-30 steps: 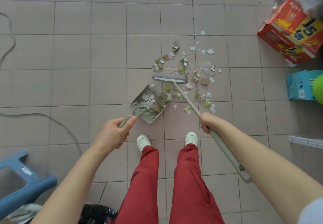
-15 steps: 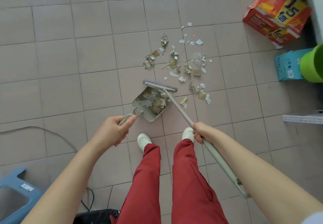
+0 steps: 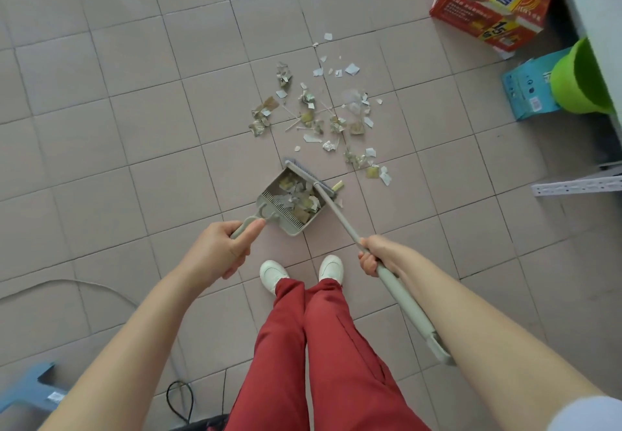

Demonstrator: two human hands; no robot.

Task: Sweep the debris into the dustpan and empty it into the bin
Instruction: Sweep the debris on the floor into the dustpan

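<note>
A grey-green dustpan [image 3: 269, 202] rests on the tiled floor ahead of my feet, holding a pile of paper scraps. My left hand [image 3: 220, 249] grips its handle. My right hand [image 3: 374, 255] is closed around the long grey handle of a broom [image 3: 340, 216], whose head [image 3: 308, 176] lies across the dustpan's open mouth. Beyond the broom head, loose debris [image 3: 323, 114] of torn white and brownish paper and thin sticks is scattered over the tiles. No bin can be identified with certainty.
A red and yellow carton [image 3: 494, 3] and a blue box [image 3: 528, 85] with a green bucket [image 3: 579, 80] stand at the right. A perforated metal rail [image 3: 579, 186] juts in at right. A blue stool [image 3: 30, 390] and cables [image 3: 101, 287] lie at left.
The broom head has been drawn toward me, from among the scattered debris to the dustpan's mouth, pushing scraps into the pan. The camera view shifted forward and right.
</note>
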